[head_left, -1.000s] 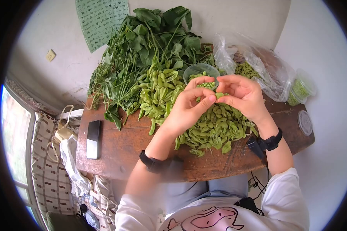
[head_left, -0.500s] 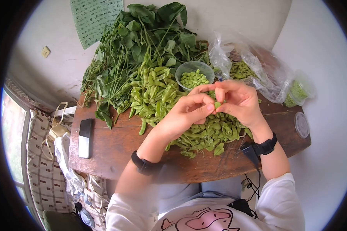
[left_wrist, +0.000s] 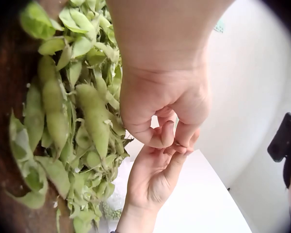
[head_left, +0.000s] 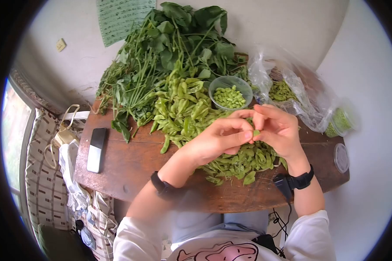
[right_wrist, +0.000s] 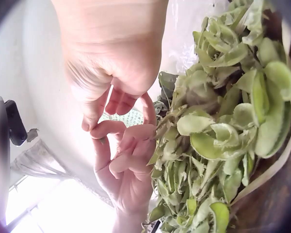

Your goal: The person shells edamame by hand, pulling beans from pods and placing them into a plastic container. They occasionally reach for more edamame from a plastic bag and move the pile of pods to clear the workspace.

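My left hand and right hand meet fingertip to fingertip above a heap of opened, flattened soybean pods. Between the thumbs and forefingers they pinch a small green soybean pod, mostly covered by the fingers. In the left wrist view the left hand bends over the upturned right hand. Just beyond the hands, a clear plastic bowl holds shelled green soybeans. Plump whole pods lie left of the bowl.
Leafy soybean stalks pile up against the wall. At the back right are a clear plastic bag of pods and a tub of green bits. A round lid and a phone lie on the wooden table.
The head view has shifted. Both hands have come lower, nearer the body, uncovering the bowl of beans. Less of the pod shows between the fingertips.
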A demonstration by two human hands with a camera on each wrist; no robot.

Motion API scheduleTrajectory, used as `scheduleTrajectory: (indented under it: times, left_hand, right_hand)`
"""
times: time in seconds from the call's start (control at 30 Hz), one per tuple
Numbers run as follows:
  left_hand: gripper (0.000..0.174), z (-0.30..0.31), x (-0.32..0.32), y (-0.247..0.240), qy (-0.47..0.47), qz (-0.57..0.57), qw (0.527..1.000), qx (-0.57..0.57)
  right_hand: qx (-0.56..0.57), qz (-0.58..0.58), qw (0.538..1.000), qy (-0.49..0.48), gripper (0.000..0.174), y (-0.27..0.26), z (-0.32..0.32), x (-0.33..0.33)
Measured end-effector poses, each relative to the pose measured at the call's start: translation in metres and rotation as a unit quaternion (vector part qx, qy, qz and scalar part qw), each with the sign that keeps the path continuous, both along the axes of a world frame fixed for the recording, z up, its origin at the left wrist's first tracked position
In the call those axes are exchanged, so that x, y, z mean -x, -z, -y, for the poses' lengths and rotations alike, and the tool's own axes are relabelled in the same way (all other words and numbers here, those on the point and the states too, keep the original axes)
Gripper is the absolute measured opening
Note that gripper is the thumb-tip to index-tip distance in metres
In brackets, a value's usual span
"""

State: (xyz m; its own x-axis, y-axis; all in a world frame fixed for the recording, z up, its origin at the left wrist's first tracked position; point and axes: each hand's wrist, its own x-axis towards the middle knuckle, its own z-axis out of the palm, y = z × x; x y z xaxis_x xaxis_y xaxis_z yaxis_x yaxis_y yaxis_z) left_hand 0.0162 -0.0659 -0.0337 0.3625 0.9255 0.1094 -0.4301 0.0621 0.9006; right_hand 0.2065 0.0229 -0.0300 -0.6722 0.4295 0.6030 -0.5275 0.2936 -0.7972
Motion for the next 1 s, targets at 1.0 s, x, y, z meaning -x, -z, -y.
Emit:
scheduleTrajectory:
  times: [1.0]
  left_hand:
    - [0.011, -0.007, -0.004, -0.003, -0.433, -0.44, 0.676, -0.402]
  right_hand:
    - [-0.389, 0.015, 0.851, 0.353, 0.02, -0.007, 0.002, 0.003]
